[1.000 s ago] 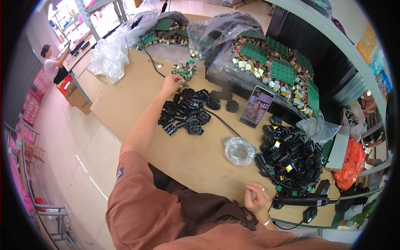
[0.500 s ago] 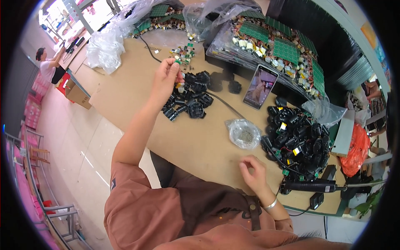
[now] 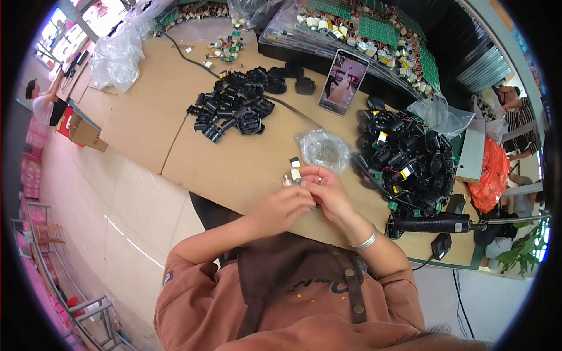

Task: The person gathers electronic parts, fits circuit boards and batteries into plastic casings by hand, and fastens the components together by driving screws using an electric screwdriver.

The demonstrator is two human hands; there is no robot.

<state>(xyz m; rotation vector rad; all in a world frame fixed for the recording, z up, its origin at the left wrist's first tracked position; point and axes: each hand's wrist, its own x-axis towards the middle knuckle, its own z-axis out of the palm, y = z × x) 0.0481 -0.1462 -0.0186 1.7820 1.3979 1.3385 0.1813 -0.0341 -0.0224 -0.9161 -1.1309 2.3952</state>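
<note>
small circuit part (image 3: 294,169) | yellow-white, metallic end | upright | pinched between both hands' fingertips, above table edge

Taking the tan cardboard-covered table (image 3: 175,117) as the landmark: at its near edge both bare hands meet on a small circuit part (image 3: 294,171) that is white, yellow and metallic, with a clear plastic bag (image 3: 324,151) of grey bits just beyond. Black plastic housings (image 3: 234,108) lie in a heap toward its far left, and a larger black heap (image 3: 407,161) flecked with yellow and green sits at its right. Green circuit boards (image 3: 374,26) line its far edge, an orange bag (image 3: 489,175) hangs past its right end, and the person at its near side wears a rust-brown shirt (image 3: 281,304) under a dark brown apron.
</note>
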